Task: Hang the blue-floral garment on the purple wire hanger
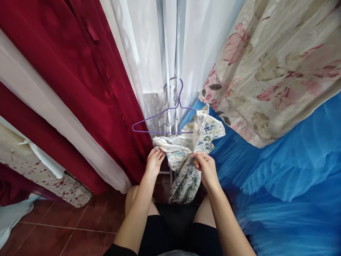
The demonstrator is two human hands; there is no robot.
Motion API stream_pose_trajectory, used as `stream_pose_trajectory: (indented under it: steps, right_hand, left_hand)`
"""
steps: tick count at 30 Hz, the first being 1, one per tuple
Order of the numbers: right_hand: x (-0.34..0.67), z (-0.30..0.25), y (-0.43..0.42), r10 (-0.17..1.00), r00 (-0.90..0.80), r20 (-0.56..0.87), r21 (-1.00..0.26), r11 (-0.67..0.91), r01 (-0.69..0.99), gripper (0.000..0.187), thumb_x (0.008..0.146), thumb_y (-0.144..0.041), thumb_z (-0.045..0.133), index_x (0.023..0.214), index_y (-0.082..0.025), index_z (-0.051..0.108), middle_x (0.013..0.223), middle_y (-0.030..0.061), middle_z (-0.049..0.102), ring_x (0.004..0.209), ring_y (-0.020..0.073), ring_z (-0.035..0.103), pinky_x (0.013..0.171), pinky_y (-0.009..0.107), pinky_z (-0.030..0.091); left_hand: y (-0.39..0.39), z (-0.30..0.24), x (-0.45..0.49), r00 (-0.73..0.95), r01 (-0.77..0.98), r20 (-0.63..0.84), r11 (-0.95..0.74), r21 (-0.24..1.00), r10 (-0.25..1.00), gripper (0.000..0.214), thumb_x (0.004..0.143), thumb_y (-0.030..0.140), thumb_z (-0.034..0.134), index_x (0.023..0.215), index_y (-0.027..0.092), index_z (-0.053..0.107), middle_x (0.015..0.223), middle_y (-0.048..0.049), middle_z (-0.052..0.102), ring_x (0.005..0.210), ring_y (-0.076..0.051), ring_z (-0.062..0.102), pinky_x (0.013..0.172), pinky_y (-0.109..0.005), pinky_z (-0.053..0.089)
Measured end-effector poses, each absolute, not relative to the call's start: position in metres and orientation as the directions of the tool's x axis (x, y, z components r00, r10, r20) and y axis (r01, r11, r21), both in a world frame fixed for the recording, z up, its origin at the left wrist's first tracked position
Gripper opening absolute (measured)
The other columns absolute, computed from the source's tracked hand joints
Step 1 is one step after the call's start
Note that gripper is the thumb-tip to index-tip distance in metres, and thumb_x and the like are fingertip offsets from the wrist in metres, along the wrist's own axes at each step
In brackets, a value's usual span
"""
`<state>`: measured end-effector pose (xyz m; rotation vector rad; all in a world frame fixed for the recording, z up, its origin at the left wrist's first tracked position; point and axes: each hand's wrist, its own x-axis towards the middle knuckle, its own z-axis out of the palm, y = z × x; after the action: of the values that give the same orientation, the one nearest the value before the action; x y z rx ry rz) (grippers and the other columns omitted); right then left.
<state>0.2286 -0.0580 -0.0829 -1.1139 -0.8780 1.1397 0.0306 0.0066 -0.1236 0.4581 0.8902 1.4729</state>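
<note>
A white garment with a blue and yellow flower print (186, 149) hangs partly over a purple wire hanger (165, 121), whose hook rests on a metal rack pole (167, 71). My left hand (153, 161) pinches the garment's left edge with closed fingers. My right hand (204, 167) grips the cloth at the middle, fingers pressed together. The rest of the garment droops down between my knees.
Dark red cloth (80, 71) and white cloth (138, 46) hang on the left. A pink-flowered beige fabric (274, 71) and bright blue tulle (279, 170) fill the right. Red floor tiles (66, 227) lie below, with a speckled cloth (53, 177) at the left.
</note>
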Motion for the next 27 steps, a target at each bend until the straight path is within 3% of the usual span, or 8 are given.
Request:
stream_pose_trajectory:
  steps: [2, 4, 6, 14, 19, 23, 25, 27]
  right_hand:
    - [0.234, -0.088, -0.065, 0.972, 0.232, -0.047, -0.969, 0.012, -0.248, 0.028, 0.080, -0.042, 0.069, 0.069, -0.017, 0.065, 0.044, -0.0064, 0.041, 0.043, 0.0089, 0.026, 0.046, 0.027, 0.015]
    - [0.234, -0.091, -0.070, 0.980, 0.188, -0.056, -0.972, -0.011, -0.234, 0.029, 0.081, -0.043, 0.070, 0.069, -0.017, 0.065, 0.044, -0.0059, 0.042, 0.044, 0.0090, 0.027, 0.047, 0.027, 0.016]
    - [0.232, -0.093, -0.073, 0.989, 0.141, -0.046, -0.977, -0.016, -0.211, 0.029, 0.082, -0.042, 0.069, 0.069, -0.017, 0.065, 0.045, -0.0052, 0.044, 0.045, 0.0093, 0.029, 0.047, 0.026, 0.019]
    - [0.247, -0.139, -0.076, 0.959, 0.258, -0.119, -0.979, -0.070, -0.192, 0.034, 0.076, -0.046, 0.071, 0.063, -0.016, 0.060, 0.047, -0.0057, 0.044, 0.045, 0.0080, 0.031, 0.047, 0.023, 0.021]
    - [0.270, -0.185, -0.086, 0.888, 0.417, -0.195, -0.980, -0.162, -0.113, 0.037, 0.073, -0.053, 0.068, 0.068, -0.017, 0.062, 0.048, -0.0050, 0.046, 0.044, 0.0102, 0.034, 0.046, 0.025, 0.025]
    - [0.283, -0.193, -0.091, 0.869, 0.483, -0.104, -0.986, -0.154, 0.064, 0.044, 0.074, -0.058, 0.072, 0.087, -0.017, 0.066, 0.076, 0.0055, 0.068, 0.069, 0.0211, 0.059, 0.065, 0.031, 0.044]
    - [0.284, -0.184, -0.088, 0.897, 0.438, -0.064, -0.981, -0.137, 0.138, 0.050, 0.081, -0.066, 0.064, 0.094, -0.019, 0.067, 0.091, 0.0079, 0.071, 0.087, 0.0252, 0.063, 0.078, 0.034, 0.047]
    - [0.281, -0.171, -0.080, 0.969, 0.210, -0.129, -0.982, -0.154, 0.107, 0.058, 0.088, -0.075, 0.050, 0.092, -0.020, 0.068, 0.092, 0.0079, 0.071, 0.094, 0.0259, 0.064, 0.084, 0.035, 0.047]
  left_hand:
    - [-0.010, -0.118, 0.052, -0.072, -0.582, -0.102, 0.041, 0.812, 0.992, 0.060, 0.073, 0.014, 0.079, 0.127, 0.024, 0.053, 0.118, -0.0062, 0.068, 0.104, -0.018, 0.068, 0.103, -0.038, 0.048]
    - [-0.026, -0.111, 0.071, -0.015, -0.450, 0.102, -0.098, 0.888, 0.995, 0.094, 0.074, 0.014, 0.079, 0.151, 0.033, 0.029, 0.144, -0.0082, 0.056, 0.124, -0.021, 0.061, 0.111, -0.039, 0.042]
    - [-0.041, -0.108, 0.087, 0.056, -0.275, 0.250, -0.225, 0.935, 0.967, 0.101, 0.076, 0.015, 0.077, 0.158, 0.033, 0.020, 0.155, -0.0107, 0.045, 0.138, -0.024, 0.051, 0.117, -0.038, 0.036]
    - [-0.043, -0.134, 0.113, 0.453, 0.349, 0.270, -0.448, 0.823, 0.850, 0.050, 0.085, 0.014, 0.061, 0.134, 0.021, 0.063, 0.126, -0.0109, 0.069, 0.119, -0.028, 0.063, 0.106, -0.042, 0.048]
    - [-0.044, -0.135, 0.125, 0.537, 0.273, 0.286, -0.484, 0.831, 0.794, 0.046, 0.092, 0.014, 0.055, 0.135, 0.028, 0.066, 0.131, -0.0053, 0.070, 0.122, -0.023, 0.064, 0.109, -0.039, 0.048]
    - [-0.054, -0.137, 0.122, 0.418, 0.211, 0.323, -0.436, 0.875, 0.849, 0.038, 0.094, 0.012, 0.052, 0.123, 0.025, 0.072, 0.124, -0.0043, 0.074, 0.117, -0.022, 0.067, 0.107, -0.036, 0.049]
    - [-0.060, -0.134, 0.119, 0.389, 0.182, 0.337, -0.430, 0.884, 0.857, 0.032, 0.095, 0.015, 0.053, 0.118, 0.024, 0.074, 0.120, -0.0051, 0.075, 0.115, -0.022, 0.068, 0.106, -0.036, 0.050]
    - [-0.068, -0.124, 0.115, 0.400, 0.159, 0.353, -0.443, 0.882, 0.846, 0.027, 0.095, 0.017, 0.055, 0.115, 0.022, 0.073, 0.118, -0.0063, 0.075, 0.114, -0.022, 0.068, 0.104, -0.035, 0.050]
